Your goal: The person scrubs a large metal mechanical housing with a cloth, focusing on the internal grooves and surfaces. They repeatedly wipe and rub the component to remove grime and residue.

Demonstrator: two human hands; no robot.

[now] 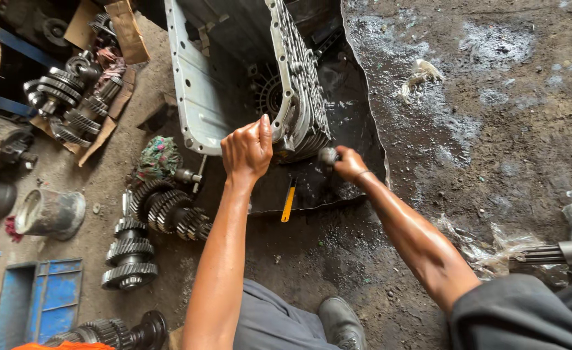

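**Two hands at a gearbox housing on a workshop floor**

At the far left a blue plastic crate (39, 298) sat on the dirty floor, with a short grey metal cylinder (50, 212) lying on its side just above it. Farther up, a gear shaft (65, 97) rested on scraps of cardboard (127, 29). Nearer the middle, a second geared shaft (163, 210) lay on the ground beside a crumpled patterned rag (158, 159), and a stack of loose gears (129, 256) stood just below it.

The left hand (247, 150) was clenched into a fist against the lower edge of the gearbox housing (234, 78), which stood tilted on a dark oily metal sheet (357, 136) in the middle of the scene. Whether the fist gripped the rim or only pressed on it could not be told. A yellow-handled tool (289, 201) lay on the sheet just below the housing.

The right hand (349, 163) was closed around a small dark round metal part (328, 155), held close to the housing's ribbed lower corner.

To the right, a white rag (419, 74) lay on the stained floor, and a splined steel shaft (558, 253) rested on clear plastic wrap (493, 249).
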